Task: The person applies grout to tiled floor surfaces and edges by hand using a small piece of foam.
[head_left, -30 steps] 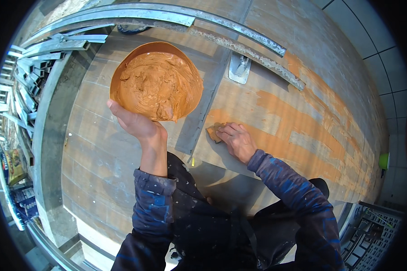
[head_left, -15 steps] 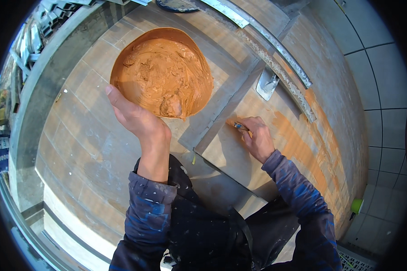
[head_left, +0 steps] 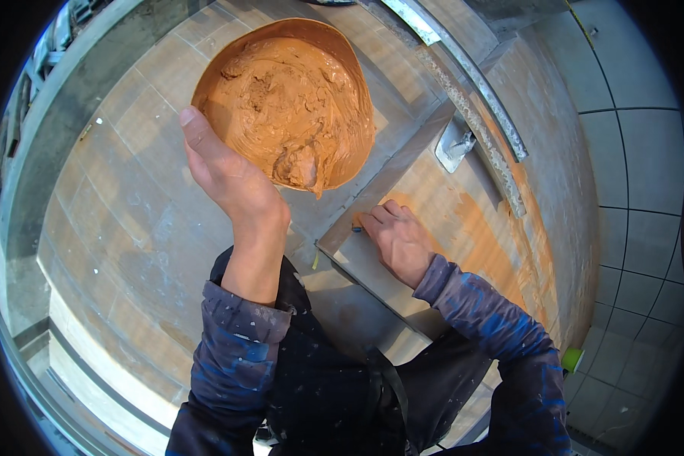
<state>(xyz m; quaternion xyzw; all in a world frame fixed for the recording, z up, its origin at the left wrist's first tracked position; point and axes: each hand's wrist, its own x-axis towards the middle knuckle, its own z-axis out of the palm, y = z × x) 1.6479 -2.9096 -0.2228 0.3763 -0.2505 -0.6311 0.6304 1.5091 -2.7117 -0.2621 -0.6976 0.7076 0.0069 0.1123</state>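
A round orange-brown bowl (head_left: 205, 76) filled with thick, wet orange paste (head_left: 281, 106) is held up by my left hand (head_left: 235, 175). The thumb lies along its near left side, and the other fingers are mostly hidden beneath it. A lump of paste hangs over the near rim. My right hand (head_left: 399, 239) is closed on a small tool with a blue part (head_left: 356, 227), mostly covered by the fingers. That hand is low over a raised tan tiled ledge (head_left: 433, 197), close to its left edge. Orange paste (head_left: 501, 258) is smeared across the ledge to its right.
A metal trowel (head_left: 454, 146) lies on the ledge, beside long, paste-spotted metal straightedges (head_left: 479, 121). Wood-look tiles (head_left: 129, 205) cover the floor to the left. At the far right are pale wall tiles (head_left: 646, 152) and a small green object (head_left: 572, 359).
My right hand has moved left and nearer along the ledge, with the tool now mostly hidden. The bowl appears slightly higher and farther right in view, still in my left hand.
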